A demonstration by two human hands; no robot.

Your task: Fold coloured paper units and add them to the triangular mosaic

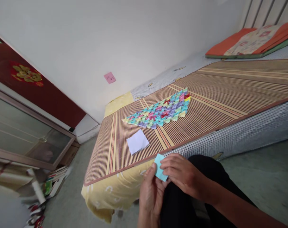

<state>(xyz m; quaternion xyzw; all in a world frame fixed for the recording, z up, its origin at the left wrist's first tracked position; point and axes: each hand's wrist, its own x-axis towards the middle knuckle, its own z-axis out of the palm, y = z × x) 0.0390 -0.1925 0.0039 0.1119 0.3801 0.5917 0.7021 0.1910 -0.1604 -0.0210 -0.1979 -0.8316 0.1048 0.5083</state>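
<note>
Both hands meet over my lap at the bed's near edge, pinching a small light-blue folded paper [159,169]. My left hand [151,193] grips it from below with thumb and fingers closed. My right hand [182,174] presses its fingertips on the paper's right side. On the striped bamboo mat [229,91] lies a stack of white paper squares [137,142], just beyond the hands. Farther back sits a flat triangular spread of many small folded paper pieces [161,110] in blue, green, pink, yellow and purple.
The bed has a yellow sheet [110,193] and checked side fabric [253,129]. An orange and floral folded quilt [250,42] lies at its far end. A pink note [109,77] sticks to the white wall. A glass-fronted cabinet [27,133] and clutter of books stand left on the floor.
</note>
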